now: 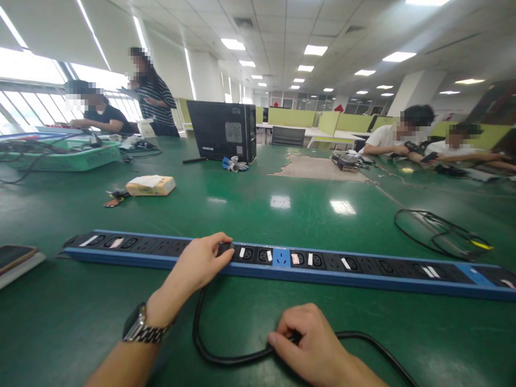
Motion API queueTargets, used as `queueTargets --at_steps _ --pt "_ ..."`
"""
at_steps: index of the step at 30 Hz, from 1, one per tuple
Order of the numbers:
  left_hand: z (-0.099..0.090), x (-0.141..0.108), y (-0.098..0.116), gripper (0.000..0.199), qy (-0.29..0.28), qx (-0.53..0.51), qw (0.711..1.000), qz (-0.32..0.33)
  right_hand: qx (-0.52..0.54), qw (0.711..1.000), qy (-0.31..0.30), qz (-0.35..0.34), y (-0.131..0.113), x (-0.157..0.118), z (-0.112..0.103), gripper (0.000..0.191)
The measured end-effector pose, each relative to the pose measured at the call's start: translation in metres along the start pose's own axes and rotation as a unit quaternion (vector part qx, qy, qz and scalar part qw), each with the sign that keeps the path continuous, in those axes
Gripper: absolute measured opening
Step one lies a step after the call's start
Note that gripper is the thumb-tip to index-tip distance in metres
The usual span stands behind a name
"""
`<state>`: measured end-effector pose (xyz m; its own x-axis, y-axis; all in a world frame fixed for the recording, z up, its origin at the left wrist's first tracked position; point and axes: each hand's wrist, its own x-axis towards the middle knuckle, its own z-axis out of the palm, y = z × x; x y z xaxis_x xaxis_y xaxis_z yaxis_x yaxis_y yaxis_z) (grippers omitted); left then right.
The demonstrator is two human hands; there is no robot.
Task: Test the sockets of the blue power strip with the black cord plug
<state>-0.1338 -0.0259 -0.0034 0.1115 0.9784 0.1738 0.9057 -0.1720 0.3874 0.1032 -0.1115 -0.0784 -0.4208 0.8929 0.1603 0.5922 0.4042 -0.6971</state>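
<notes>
A long blue-and-black power strip (363, 266) lies across the green table in front of me. My left hand (203, 260), with a watch on its wrist, is closed around a black plug (226, 247) at the strip's sockets; fingers hide most of the plug, so how deep it sits cannot be told. From beneath that hand a thick black power cord (197, 328) loops down toward me. My right hand (308, 336) is closed on the cord, near the tabletop, and the cord runs on to the lower right.
A tissue pack (151, 185), a green basket (76, 157) and a phone (18, 258) lie to the left. Farther back stands a black computer case (221, 130) beside gloves (235, 164). A coiled black cable (439, 231) is at right. Several people sit or stand around the table.
</notes>
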Motion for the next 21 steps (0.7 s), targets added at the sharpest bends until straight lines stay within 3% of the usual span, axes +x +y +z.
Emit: queueTargets --at_steps 14,21 --pt "0.0081 -0.0031 0.0076 0.026 -0.020 0.028 0.998 -0.060 -0.029 0.999 -0.013 -0.004 0.0002 -0.0038 0.0007 0.026" --pt "0.0085 -0.0053 0.0077 0.025 -0.006 0.020 0.999 -0.047 -0.048 0.998 -0.025 -0.011 0.0019 -0.0037 -0.0003 0.027"
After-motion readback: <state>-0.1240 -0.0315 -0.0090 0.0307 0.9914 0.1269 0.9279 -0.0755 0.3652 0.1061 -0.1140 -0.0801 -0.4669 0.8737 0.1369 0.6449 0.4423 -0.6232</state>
